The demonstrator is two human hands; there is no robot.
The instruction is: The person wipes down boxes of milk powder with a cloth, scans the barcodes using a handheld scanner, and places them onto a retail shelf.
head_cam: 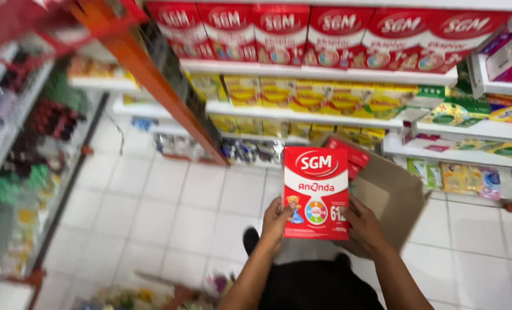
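Observation:
I hold a red and white carton (315, 192) upright in front of me, its printed face toward the camera. My left hand (276, 221) grips its lower left edge. My right hand (362, 227) grips the lower right edge from behind. Just beyond the carton, an open brown cardboard box (391, 189) sits on the floor with more red cartons (353, 155) showing inside. My dark-clothed legs and a black shoe (250, 238) are below.
Shop shelves (325, 73) ahead carry a row of red cartons on top and yellow packs (307, 97) below. An orange upright (147, 74) slants at left. Another blurred shelf (15, 172) runs along the left. White tiled floor (170, 195) lies between. Small packets (124, 298) lie near my feet.

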